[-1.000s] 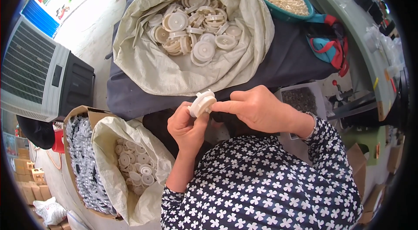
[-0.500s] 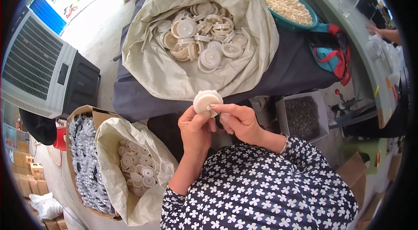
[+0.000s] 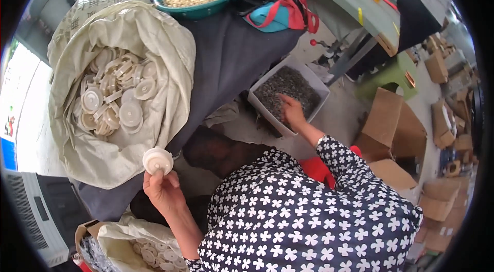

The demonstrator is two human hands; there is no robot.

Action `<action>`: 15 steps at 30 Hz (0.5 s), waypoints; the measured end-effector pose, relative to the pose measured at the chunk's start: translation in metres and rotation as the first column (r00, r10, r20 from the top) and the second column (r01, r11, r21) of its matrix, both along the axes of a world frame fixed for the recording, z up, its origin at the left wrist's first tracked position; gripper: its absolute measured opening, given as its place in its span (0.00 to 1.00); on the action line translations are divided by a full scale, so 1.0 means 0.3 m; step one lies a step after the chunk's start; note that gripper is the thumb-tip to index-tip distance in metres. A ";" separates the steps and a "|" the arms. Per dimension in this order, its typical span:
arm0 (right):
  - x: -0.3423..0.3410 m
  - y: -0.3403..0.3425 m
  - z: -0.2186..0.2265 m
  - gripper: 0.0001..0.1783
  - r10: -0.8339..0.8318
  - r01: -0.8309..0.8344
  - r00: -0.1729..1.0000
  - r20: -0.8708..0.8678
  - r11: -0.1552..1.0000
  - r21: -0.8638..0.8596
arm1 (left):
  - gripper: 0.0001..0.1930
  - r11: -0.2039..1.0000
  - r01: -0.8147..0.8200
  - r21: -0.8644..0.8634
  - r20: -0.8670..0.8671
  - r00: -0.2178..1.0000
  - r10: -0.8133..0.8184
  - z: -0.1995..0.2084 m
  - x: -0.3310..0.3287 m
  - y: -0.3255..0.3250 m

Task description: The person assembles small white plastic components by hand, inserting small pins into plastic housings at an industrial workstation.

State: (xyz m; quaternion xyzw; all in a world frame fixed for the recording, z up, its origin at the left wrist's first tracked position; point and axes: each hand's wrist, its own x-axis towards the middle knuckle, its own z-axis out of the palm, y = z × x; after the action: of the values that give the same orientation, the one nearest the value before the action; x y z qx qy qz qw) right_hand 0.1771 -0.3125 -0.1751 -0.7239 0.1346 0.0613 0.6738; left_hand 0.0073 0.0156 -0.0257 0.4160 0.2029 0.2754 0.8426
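My left hand [image 3: 163,192] holds a round white plastic cap [image 3: 158,162], pinched at its lower edge between thumb and fingers. It is near the front edge of a large woven sack [image 3: 177,107] full of similar pale plastic caps [image 3: 116,74]. My right hand [image 3: 293,112] is down in a white box [image 3: 320,98] of small dark pieces [image 3: 296,84]. Its fingers look bent together among the pieces, and whatever they grip is too small to make out.
A teal basin [image 3: 198,13] of small cream pieces and a blue-red bag [image 3: 275,14] lie on the dark-covered table [image 3: 226,56]. A second sack [image 3: 116,241] of caps is at lower left, beside the air cooler [image 3: 51,215]. Open cardboard boxes [image 3: 391,128] stand at right.
My right hand has left the cap and reached right into the box of dark pieces. My left hand still holds the cap. The view has swung to the right.
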 end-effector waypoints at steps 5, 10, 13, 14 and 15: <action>-0.011 -0.278 -0.206 0.18 0.026 -0.023 1.000 -0.001 0.872 -0.488 | 0.17 0.996 0.088 0.003 -0.014 0.996 -0.088 -0.031 0.016 -0.015; 0.066 -0.365 -0.240 0.18 0.302 -0.282 0.942 -0.148 0.467 -0.838 | 0.18 0.991 0.133 0.002 -0.010 0.991 -0.133 -0.026 0.027 -0.022; 0.137 -0.230 -0.200 0.15 -0.105 0.026 0.984 -0.147 0.888 -0.459 | 0.18 0.986 0.162 -0.035 -0.008 0.987 -0.162 -0.018 -0.003 -0.022; 0.149 -0.159 -0.151 0.15 -0.053 -0.022 0.986 -0.156 0.895 -0.445 | 0.19 0.976 0.201 -0.083 0.003 0.979 -0.202 -0.031 -0.008 -0.013; 0.140 -0.077 -0.062 0.12 -0.070 0.041 0.990 -0.121 0.972 -0.231 | 0.19 0.959 0.244 -0.142 0.033 0.970 -0.241 -0.042 -0.006 -0.009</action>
State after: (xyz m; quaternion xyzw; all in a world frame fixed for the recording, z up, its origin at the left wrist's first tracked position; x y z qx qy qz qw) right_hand 0.2192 -0.3357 -0.1936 -0.7870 0.2038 0.0729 0.5778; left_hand 0.0055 0.0130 -0.0383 0.3733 0.1635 0.1578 0.8994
